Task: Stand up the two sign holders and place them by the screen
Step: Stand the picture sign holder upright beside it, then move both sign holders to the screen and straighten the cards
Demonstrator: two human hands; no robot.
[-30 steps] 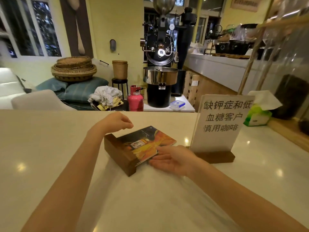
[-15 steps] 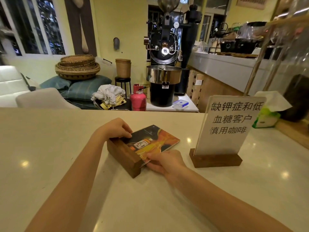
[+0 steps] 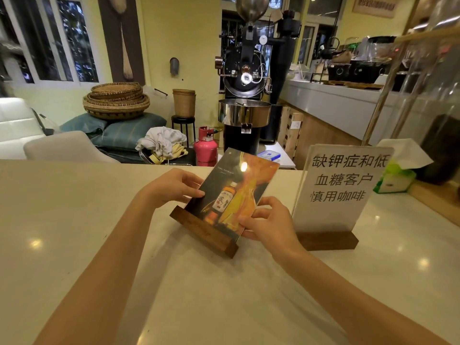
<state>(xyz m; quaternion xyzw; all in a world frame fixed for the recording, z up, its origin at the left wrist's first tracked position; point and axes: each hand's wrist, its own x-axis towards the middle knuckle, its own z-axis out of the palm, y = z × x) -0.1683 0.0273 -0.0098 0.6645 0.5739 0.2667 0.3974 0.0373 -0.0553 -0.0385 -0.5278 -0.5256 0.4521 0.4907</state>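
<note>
Yellow walls [image 3: 191, 41], windows [image 3: 62, 38] left, white counter [image 3: 74, 232].

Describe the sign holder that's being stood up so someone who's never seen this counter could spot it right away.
On the pale counter, just left of the upright white sign with black Chinese characters, a picture sign holder leans back on a dark wooden base. The left hand and right hand grip its edges. Unlike its neighbour, it shows a bottle on orange.
</note>
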